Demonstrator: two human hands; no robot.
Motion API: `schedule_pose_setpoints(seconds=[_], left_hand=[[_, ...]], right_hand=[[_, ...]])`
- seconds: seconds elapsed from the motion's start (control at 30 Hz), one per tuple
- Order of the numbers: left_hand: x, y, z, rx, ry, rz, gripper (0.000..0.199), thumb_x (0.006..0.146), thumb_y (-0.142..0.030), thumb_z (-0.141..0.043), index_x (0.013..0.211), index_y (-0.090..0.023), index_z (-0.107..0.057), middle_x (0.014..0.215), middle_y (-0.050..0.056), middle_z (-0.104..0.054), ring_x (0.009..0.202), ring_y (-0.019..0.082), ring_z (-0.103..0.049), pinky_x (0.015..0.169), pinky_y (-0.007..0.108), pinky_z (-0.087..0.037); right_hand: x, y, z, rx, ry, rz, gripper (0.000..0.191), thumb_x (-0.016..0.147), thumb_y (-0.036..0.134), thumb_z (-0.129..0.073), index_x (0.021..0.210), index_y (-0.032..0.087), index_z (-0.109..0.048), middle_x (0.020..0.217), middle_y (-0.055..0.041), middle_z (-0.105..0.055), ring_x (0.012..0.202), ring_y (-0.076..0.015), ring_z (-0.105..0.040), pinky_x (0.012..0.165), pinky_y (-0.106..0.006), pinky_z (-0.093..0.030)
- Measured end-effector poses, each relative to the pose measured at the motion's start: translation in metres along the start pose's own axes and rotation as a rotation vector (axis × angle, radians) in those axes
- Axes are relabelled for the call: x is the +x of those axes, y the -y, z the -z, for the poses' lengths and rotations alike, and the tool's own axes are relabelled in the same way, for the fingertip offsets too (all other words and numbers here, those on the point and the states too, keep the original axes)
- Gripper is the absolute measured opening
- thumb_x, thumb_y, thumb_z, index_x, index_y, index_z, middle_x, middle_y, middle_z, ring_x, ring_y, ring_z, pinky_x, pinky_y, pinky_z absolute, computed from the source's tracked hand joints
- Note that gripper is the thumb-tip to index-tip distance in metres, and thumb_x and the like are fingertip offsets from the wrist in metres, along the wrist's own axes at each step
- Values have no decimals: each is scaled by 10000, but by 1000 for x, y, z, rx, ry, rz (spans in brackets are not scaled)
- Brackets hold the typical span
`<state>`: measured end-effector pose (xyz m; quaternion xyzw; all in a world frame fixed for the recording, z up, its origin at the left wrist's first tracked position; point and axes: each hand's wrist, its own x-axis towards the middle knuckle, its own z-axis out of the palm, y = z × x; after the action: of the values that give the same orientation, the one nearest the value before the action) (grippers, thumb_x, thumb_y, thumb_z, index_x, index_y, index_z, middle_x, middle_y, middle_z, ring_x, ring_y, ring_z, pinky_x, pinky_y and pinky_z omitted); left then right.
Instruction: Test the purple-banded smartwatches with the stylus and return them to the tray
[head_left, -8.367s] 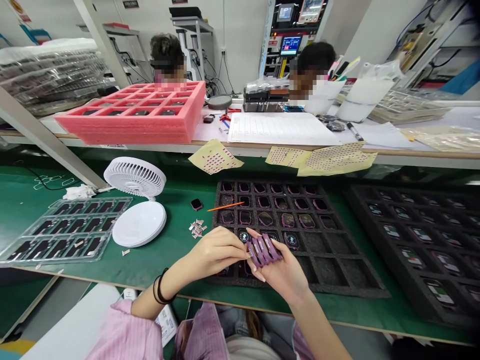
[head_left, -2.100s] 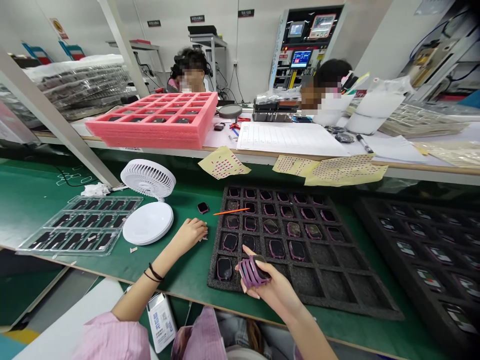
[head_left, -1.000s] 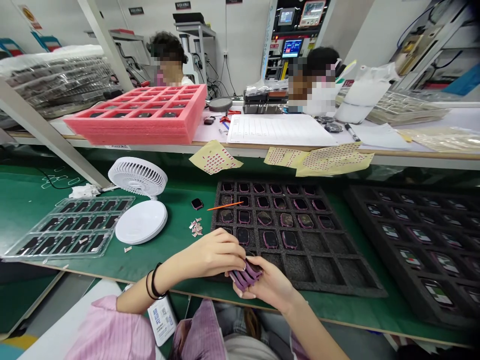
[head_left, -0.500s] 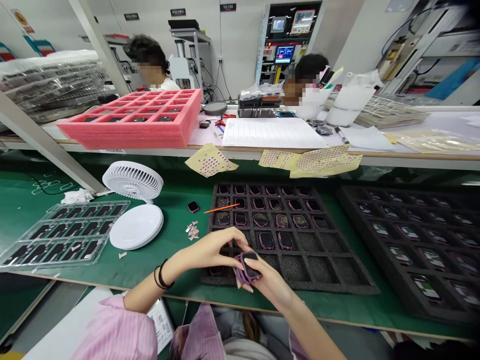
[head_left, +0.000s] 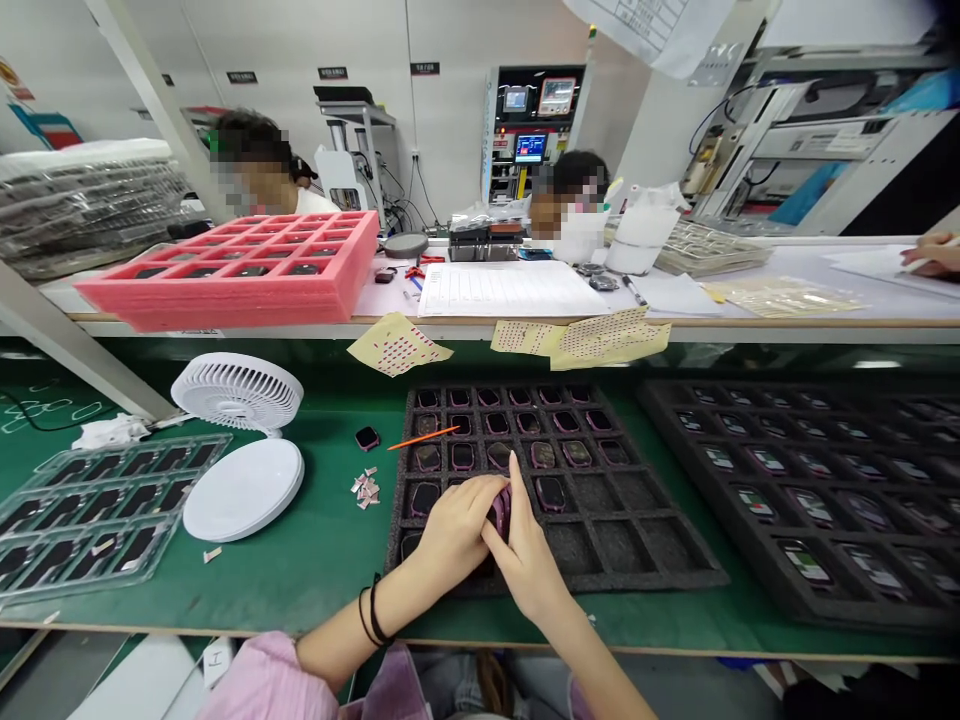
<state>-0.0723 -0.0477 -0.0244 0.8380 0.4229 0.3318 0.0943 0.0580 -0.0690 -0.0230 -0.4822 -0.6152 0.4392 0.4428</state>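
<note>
Between my two hands is a purple-framed smartwatch case [head_left: 501,512], mostly covered by fingers. My left hand [head_left: 459,525] curls around it from the left. My right hand [head_left: 526,555] presses on it from the right, with the index finger pointing up and the thumb across the front. Both are over the black foam tray [head_left: 622,545], whose back rows hold several purple watch cases. An orange stick [head_left: 424,438] lies across the tray's left edge. Left of that are a single watch case [head_left: 367,438] and a small pile of pale tabs [head_left: 366,488].
A white fan [head_left: 244,490] stands on the green mat, beside a clear tray [head_left: 161,568] of dark parts. Another black foam tray [head_left: 757,555] with watches is at right. Above, a shelf carries a pink foam tray [head_left: 225,305]. Co-workers sit behind; a hand [head_left: 937,255] shows at far right.
My hands have closed further around the watch case and turned it more edge-on. My right index finger now points upward. The camera view has shifted, and another person's hand has appeared at far right.
</note>
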Motion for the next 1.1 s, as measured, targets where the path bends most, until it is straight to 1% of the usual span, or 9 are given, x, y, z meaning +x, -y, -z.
schedule_pose_setpoints(seconds=[0.1, 0.2, 0.33, 0.4, 0.67, 0.83, 0.9, 0.97, 1.1], left_hand=[[2, 2, 7, -86, -73, 15, 472, 725, -67, -552, 1177, -205, -538, 1128, 108, -676, 1028, 248, -648, 858, 417, -545], [4, 0, 15, -203, -102, 32, 440, 715, -179, -671, 1139, -204, -556, 1073, 91, -692, 965, 234, -659, 855, 398, -541], [8, -9, 19, -231, -98, -32, 425, 709, -250, -723, 1105, -207, -575, 1032, 82, -693, 972, 235, -629, 861, 399, -510], [8, -11, 19, -198, -72, -55, 431, 707, -253, -729, 1109, -212, -577, 1018, 81, -689, 962, 237, -618, 834, 395, -501], [10, -1, 15, -117, -48, -199, 478, 711, -252, -742, 1151, -219, -558, 1063, 102, -697, 1043, 272, -620, 836, 405, -511], [10, 11, 11, -110, -56, -281, 467, 739, -340, -746, 1168, -242, -587, 1073, 75, -715, 1001, 233, -670, 825, 327, -546], [7, 16, 9, -147, -95, -215, 449, 722, -357, -760, 1139, -267, -619, 1082, 50, -717, 979, 238, -682, 833, 320, -555], [2, 19, 6, -248, -132, -27, 433, 665, -375, -800, 1057, -269, -649, 1000, 32, -732, 894, 243, -700, 800, 317, -572], [-8, 16, -6, -666, -195, 534, 521, 596, -518, -802, 977, -222, -604, 725, -15, -626, 449, 121, -568, 409, 225, -499]], right_hand=[[5, 1, 14, 209, 101, -82, 870, 837, 366, -625, 1515, 297, -84, 1455, -95, -383, 1341, -251, -370, 1134, -454, -220], [14, 3, 30, 492, 210, -200, 855, 782, 346, -691, 1486, 299, -207, 1239, -73, -563, 1112, -213, -564, 1027, -421, -374], [24, 4, 41, 647, 391, -323, 537, 675, 256, -789, 1181, 223, -611, 1014, -40, -647, 934, -181, -597, 825, -315, -463], [27, 2, 41, 668, 434, -362, 401, 622, 242, -825, 993, 178, -685, 880, -20, -651, 817, -157, -592, 728, -278, -461], [27, -10, 33, 709, 402, -332, 320, 511, 210, -871, 762, 124, -692, 649, 23, -627, 600, -112, -556, 593, -244, -422], [27, -10, 34, 736, 338, -346, 325, 416, 154, -897, 645, 96, -674, 611, 25, -634, 563, -82, -536, 608, -228, -410], [28, -12, 37, 770, 297, -332, 339, 419, 164, -899, 674, 90, -689, 628, 6, -656, 571, -97, -564, 625, -245, -429], [30, -16, 41, 831, 259, -315, 386, 437, 188, -898, 758, 88, -708, 679, -30, -692, 626, -150, -633, 697, -308, -471], [36, -25, 44, 915, 165, -303, 455, 437, 174, -900, 837, 80, -705, 780, -110, -735, 748, -253, -706, 791, -436, -493]])
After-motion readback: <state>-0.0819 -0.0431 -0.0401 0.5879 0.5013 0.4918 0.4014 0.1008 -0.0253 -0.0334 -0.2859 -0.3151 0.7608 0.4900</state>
